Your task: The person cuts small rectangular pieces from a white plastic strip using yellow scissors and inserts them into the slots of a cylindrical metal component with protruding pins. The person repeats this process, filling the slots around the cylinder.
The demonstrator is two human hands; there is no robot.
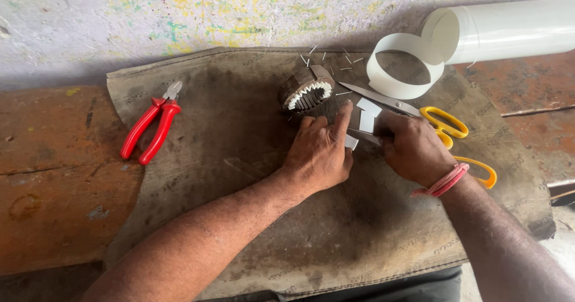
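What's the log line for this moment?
left hand: on white paper slips | right hand: beside slips | yellow scissors: on mat | slotted core: untouched
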